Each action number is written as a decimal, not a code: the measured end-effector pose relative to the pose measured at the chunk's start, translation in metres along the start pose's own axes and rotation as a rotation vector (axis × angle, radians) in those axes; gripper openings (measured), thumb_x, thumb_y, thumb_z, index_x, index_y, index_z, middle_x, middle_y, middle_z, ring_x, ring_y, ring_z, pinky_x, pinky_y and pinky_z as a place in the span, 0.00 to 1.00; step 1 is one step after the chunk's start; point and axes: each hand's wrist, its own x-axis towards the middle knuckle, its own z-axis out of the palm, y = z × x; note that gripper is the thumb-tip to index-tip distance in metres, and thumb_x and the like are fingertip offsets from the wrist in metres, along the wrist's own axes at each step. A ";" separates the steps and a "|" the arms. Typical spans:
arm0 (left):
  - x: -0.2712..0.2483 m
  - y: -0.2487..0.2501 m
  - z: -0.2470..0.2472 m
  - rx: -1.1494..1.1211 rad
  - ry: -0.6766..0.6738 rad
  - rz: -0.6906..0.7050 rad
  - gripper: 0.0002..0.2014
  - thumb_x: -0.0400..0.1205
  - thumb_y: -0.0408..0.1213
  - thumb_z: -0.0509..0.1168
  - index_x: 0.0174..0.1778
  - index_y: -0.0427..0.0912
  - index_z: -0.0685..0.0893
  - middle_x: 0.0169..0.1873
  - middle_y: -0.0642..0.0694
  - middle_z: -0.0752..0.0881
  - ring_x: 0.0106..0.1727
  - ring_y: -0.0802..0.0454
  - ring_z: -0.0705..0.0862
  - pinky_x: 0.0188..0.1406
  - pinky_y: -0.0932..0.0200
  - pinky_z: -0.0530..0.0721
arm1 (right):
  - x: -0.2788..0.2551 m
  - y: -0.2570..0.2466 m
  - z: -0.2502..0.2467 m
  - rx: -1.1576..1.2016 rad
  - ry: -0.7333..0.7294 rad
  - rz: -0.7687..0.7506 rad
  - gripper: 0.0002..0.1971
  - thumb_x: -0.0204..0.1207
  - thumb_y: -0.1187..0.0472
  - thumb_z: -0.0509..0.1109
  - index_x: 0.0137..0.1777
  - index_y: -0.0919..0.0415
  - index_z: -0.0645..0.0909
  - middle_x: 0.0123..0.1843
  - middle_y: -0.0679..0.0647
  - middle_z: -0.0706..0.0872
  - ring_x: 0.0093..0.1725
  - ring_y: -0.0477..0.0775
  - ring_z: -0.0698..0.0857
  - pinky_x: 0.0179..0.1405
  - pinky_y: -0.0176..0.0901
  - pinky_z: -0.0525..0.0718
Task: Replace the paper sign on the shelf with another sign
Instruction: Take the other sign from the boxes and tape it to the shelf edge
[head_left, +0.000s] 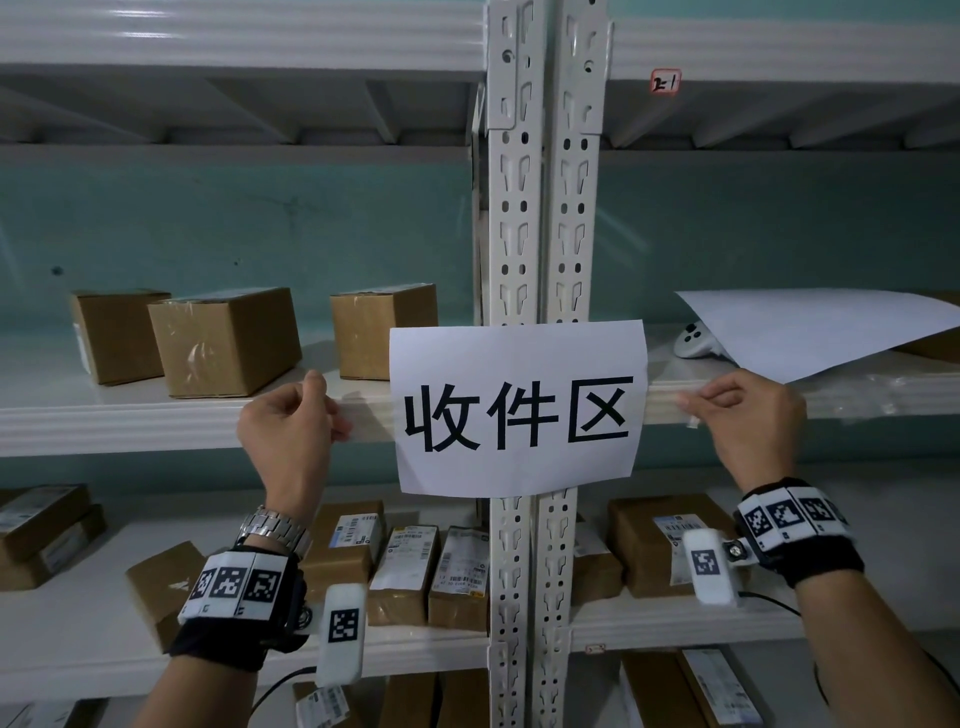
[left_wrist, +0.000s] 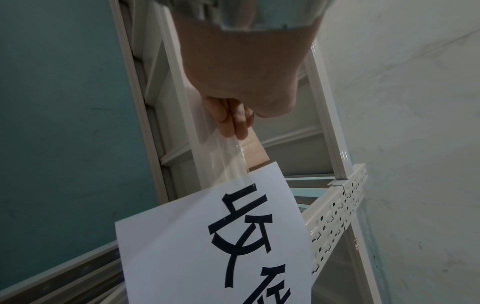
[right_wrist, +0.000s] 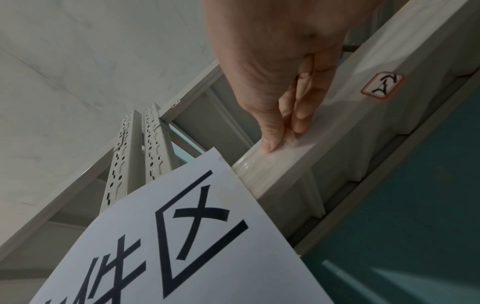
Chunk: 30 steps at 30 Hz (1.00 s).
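My left hand (head_left: 291, 415) pinches a strip of clear tape (left_wrist: 231, 158) just left of the paper sign (head_left: 517, 408), fingers (left_wrist: 233, 119) pressed together so the strip stays taut. Right of the sign, my right hand (head_left: 748, 415) pinches tape against the shelf edge (head_left: 857, 402) that the sign hangs from. Behind the sign, a blank sheet (head_left: 810, 327) waits, likely the replacement.
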 end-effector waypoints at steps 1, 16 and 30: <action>0.000 0.000 0.000 0.001 -0.001 0.004 0.21 0.89 0.40 0.66 0.28 0.42 0.84 0.17 0.56 0.85 0.26 0.47 0.85 0.30 0.62 0.87 | 0.000 0.000 0.000 -0.001 -0.002 -0.003 0.10 0.68 0.59 0.87 0.39 0.57 0.86 0.31 0.48 0.85 0.33 0.52 0.86 0.40 0.44 0.85; 0.003 -0.011 -0.001 0.067 -0.003 0.045 0.21 0.89 0.42 0.68 0.27 0.45 0.85 0.18 0.52 0.86 0.26 0.48 0.87 0.43 0.43 0.93 | -0.001 0.005 0.002 -0.002 0.005 -0.017 0.09 0.69 0.60 0.86 0.41 0.57 0.87 0.35 0.52 0.89 0.36 0.54 0.89 0.43 0.54 0.91; 0.019 -0.026 -0.019 0.595 -0.245 0.478 0.28 0.67 0.74 0.70 0.31 0.48 0.87 0.29 0.54 0.90 0.27 0.54 0.86 0.26 0.50 0.86 | -0.001 0.007 0.002 0.028 -0.001 -0.029 0.09 0.69 0.61 0.86 0.41 0.57 0.87 0.34 0.53 0.88 0.36 0.56 0.89 0.41 0.52 0.90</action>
